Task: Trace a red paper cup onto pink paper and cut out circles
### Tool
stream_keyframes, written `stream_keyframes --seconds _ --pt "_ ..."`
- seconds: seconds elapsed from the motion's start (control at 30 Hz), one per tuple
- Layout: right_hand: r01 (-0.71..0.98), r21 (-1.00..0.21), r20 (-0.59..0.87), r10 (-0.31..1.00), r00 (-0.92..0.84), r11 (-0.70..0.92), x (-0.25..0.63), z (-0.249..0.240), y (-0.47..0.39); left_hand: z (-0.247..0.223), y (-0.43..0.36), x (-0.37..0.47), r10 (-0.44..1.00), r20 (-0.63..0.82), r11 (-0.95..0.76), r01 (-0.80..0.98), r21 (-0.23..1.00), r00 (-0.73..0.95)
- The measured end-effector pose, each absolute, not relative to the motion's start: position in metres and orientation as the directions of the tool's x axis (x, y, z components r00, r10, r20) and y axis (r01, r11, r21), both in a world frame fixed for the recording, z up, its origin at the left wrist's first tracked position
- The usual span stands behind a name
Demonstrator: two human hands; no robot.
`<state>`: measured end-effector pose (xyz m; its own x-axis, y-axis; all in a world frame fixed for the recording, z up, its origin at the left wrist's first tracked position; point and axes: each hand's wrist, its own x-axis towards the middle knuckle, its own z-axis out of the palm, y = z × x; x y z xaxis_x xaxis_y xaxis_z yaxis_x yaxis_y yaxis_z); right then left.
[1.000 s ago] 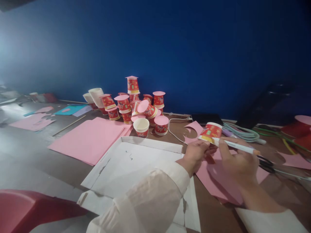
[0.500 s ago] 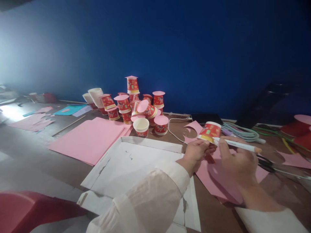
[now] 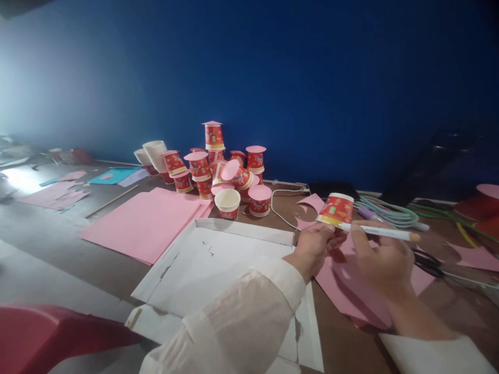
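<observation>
My left hand (image 3: 314, 245) is closed on the lower edge of a red patterned paper cup (image 3: 337, 209), held upside down with its white base up. In my right hand (image 3: 384, 259) is a slim white marker (image 3: 385, 231) with an orange-tan end; its other end meets the cup's yellow rim band. Fingers partly hide the cup's rim. Below both hands lie pink paper sheets (image 3: 351, 291) on the brown table. Several similar red cups (image 3: 259, 200), many topped with pink paper discs, are stacked near the wall, beside one upright cup (image 3: 227, 202) with its white inside showing.
A flattened white box (image 3: 234, 246) lies left of my hands, with a pink paper stack (image 3: 144, 223) beyond it. Black-handled scissors (image 3: 427, 262) and a coiled pale cable (image 3: 393, 210) are at right. A blue wall (image 3: 249, 78) stands behind; something red (image 3: 58, 332) is at lower left.
The marker tip has shifted slightly left along the cup's rim band, and the cup has moved a little left. Both hands keep their holds. The whole view has shifted slightly.
</observation>
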<state>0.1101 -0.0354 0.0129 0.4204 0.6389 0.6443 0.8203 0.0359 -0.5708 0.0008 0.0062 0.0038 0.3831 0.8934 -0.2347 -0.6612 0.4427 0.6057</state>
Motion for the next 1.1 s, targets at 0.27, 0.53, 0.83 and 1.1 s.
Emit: stream_keyframes --seconds 0.27,0.53,0.83,1.1 --pt "0.834 -0.548 0.649 0.661 0.377 0.061 0.111 0.012 -0.036 0.002 0.007 0.002 0.898 -0.229 0.431 -0.641 0.635 0.376" --pt "0.819 -0.574 0.62 0.66 0.424 0.013 0.11 0.014 -0.035 0.004 0.005 0.002 0.897 -0.235 0.433 -0.643 0.632 0.373" --pt "0.801 -0.596 0.634 0.644 0.429 0.053 0.108 0.015 -0.037 0.001 0.007 0.002 0.896 -0.232 0.435 -0.642 0.631 0.38" --pt "0.804 -0.577 0.757 0.467 0.457 0.147 0.109 0.026 -0.038 0.006 0.009 0.0 0.871 -0.31 0.491 -0.68 0.545 0.381"
